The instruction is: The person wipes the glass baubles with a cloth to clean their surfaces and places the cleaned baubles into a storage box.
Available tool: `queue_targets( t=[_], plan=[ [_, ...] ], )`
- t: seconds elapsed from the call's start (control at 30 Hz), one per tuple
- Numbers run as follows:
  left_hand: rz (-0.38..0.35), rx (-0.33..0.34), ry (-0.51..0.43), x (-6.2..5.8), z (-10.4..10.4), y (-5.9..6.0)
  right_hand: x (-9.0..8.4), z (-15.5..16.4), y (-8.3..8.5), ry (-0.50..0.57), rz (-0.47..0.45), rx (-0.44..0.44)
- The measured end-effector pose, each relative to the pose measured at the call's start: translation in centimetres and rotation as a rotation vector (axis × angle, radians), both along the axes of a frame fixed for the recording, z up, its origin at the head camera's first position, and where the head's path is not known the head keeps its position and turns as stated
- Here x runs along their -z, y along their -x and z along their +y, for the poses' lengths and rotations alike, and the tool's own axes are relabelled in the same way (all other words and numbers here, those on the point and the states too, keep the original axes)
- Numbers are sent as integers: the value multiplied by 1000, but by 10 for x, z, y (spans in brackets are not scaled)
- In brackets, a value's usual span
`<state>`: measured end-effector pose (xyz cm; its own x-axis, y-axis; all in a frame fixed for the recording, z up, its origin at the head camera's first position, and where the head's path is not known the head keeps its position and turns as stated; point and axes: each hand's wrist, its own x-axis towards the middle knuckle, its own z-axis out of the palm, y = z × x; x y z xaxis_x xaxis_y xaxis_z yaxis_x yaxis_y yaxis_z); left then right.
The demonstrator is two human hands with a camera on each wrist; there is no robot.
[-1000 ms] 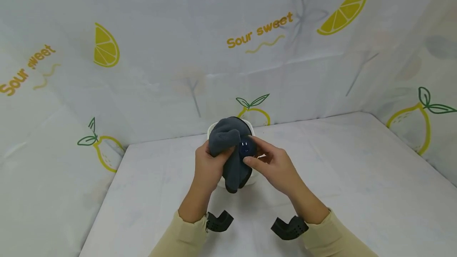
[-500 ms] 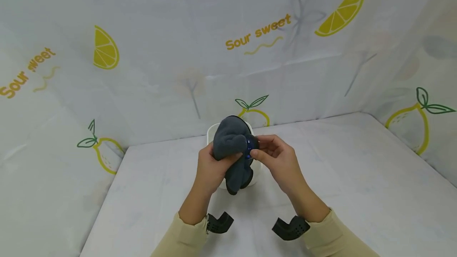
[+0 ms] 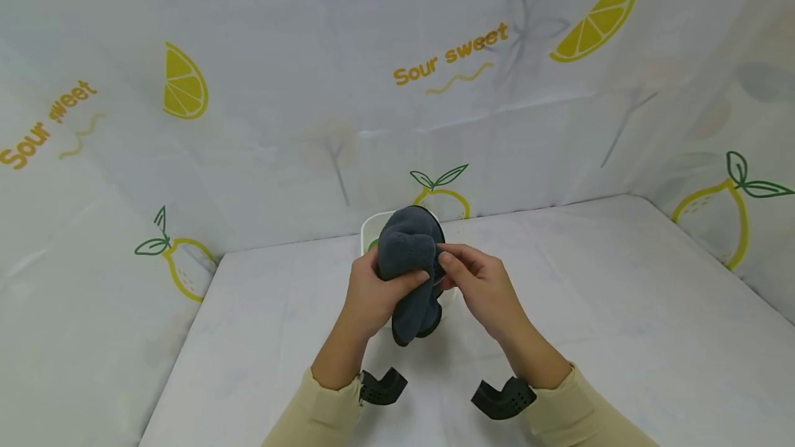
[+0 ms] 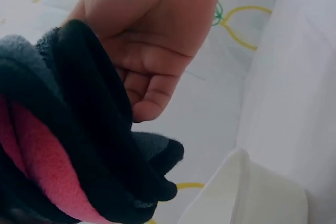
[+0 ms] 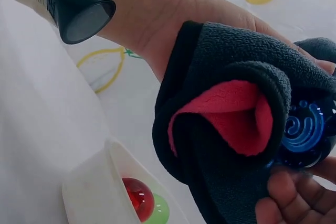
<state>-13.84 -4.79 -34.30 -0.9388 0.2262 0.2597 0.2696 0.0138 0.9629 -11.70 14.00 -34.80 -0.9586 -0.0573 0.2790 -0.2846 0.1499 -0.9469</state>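
A dark grey cloth (image 3: 406,254) with black edging hangs folded in my left hand (image 3: 373,295), whose thumb lies across its front. Its pink underside shows between folds in both wrist views. Against the cloth's right side, my right hand (image 3: 481,285) holds a shiny dark blue ball (image 5: 307,129) with a light blue swirl, thumb and fingers around it. In the head view the ball is mostly hidden by cloth and fingers. Both hands are raised in front of a white bin (image 3: 375,223).
Inside the bin lie a red ball (image 5: 138,198) and a green ball (image 5: 159,211). The bin stands near the back edge of the white-covered table (image 3: 590,316). A lemon-print sheet (image 3: 279,123) hangs behind and at the sides.
The cloth has turned and shifted slightly right with my left hand, covering more of the ball in the head view. The green ball in the bin has come into sight there.
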Motion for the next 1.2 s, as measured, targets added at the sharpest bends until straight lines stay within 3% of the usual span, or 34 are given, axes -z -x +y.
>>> queue_targets(
  t=[0.1,0.37,0.47,0.67,0.9,1.2],
  plan=[
    [12,-48,-13,1,1,1,-1,-1,-1,-31,-5,-18],
    [4,-180,-102,1,1,5,-5,0,-3,-143,-22,-210],
    [11,-192,-143,0,0,6,-5,0,-2,-87,-32,-201],
    [14,-153,-145,-1,-2,5,-4,1,0,88,-63,-119],
    [23,-21,-39,1,-3,1,-3,3,-2,83,17,-16],
    [3,76,27,-1,-2,-3,-5,4,-1,69,-40,-95]
  ],
)
